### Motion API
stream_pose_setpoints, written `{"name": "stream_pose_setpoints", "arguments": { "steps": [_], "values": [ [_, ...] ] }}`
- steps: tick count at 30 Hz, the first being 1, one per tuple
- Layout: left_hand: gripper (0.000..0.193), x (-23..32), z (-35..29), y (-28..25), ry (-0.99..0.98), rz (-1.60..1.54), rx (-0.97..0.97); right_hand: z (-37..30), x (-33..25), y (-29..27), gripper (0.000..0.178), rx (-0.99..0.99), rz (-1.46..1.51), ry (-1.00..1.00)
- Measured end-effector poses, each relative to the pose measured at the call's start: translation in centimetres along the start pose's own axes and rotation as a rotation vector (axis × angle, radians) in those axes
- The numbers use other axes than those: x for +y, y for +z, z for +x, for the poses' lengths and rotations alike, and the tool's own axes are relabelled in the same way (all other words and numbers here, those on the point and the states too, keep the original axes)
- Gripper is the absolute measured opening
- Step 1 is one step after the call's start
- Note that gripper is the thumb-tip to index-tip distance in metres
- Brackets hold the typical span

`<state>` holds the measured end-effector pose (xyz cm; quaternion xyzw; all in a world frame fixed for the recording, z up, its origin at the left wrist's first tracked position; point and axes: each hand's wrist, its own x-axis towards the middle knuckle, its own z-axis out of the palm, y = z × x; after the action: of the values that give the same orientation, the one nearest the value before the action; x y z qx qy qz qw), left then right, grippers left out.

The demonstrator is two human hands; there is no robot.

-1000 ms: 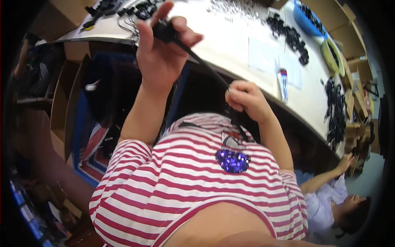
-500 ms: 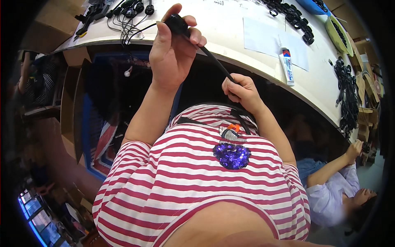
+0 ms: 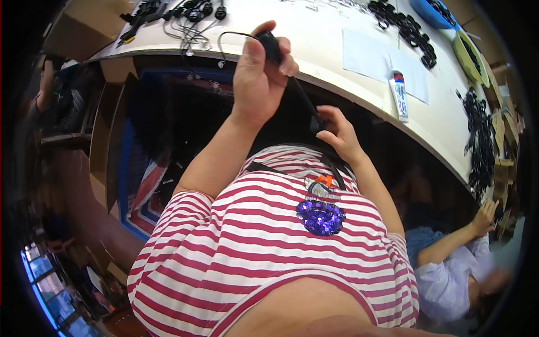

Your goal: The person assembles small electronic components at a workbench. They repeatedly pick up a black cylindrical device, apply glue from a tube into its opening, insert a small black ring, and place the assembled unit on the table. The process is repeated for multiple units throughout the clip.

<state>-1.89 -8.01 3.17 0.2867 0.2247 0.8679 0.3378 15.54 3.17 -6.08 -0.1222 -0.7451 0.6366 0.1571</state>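
Observation:
My left hand is closed round the black rounded head of a black rod, and a thin black wire loops out of that head to the left. From there the slim rod slants down toward my right hand. At its lower end is a dark, blocky piece, which my right thumb and fingers pinch. Rod and hands are in the air just off the table's near edge. My left palm and fingers hide part of the head.
On the white table lie a paper sheet, a glue-like tube, wired black parts, black rings and bundled black cables. Blue and green bowls stand far right. A co-worker sits at right.
My left hand and the rod's head have shifted right and a little nearer. My right hand's fingers have loosened from their wrap into a pinch, and the rod's blocky end now shows. The view has shifted slightly.

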Motion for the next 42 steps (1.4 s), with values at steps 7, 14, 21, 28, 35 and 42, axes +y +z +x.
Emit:
{"name": "stream_pose_setpoints", "arguments": {
  "steps": [7, 14, 21, 28, 35, 42],
  "values": [
    [0.052, 1.4, 0.2, 0.1, 0.076, 0.083, -0.038, -2.1, 5.9, -1.8, 0.012, 0.050, -0.365, 0.029],
    [0.053, 0.9, -0.9, 0.0, -0.031, 0.181, -0.075, -2.2, 3.8, -1.9, 0.021, -0.042, -0.706, -0.022],
    [0.042, -4.3, -4.2, 0.3, -0.277, 0.166, -0.054, 3.0, -11.5, -0.4, 0.030, 0.273, -0.580, -0.698],
    [0.034, -6.7, -6.0, -1.2, -0.288, 0.205, -0.071, 5.3, -9.5, 2.0, 0.014, 0.131, -0.610, -0.582],
    [0.028, -0.3, -3.7, -2.5, -0.310, 1.048, -0.070, 4.4, -9.1, -0.4, 0.017, -0.011, -0.707, -0.379],
    [0.016, 3.1, -1.9, 0.2, -0.286, 1.201, -0.093, 4.1, -8.8, -0.6, 0.018, -0.137, -0.832, -0.283]
  ]
}}
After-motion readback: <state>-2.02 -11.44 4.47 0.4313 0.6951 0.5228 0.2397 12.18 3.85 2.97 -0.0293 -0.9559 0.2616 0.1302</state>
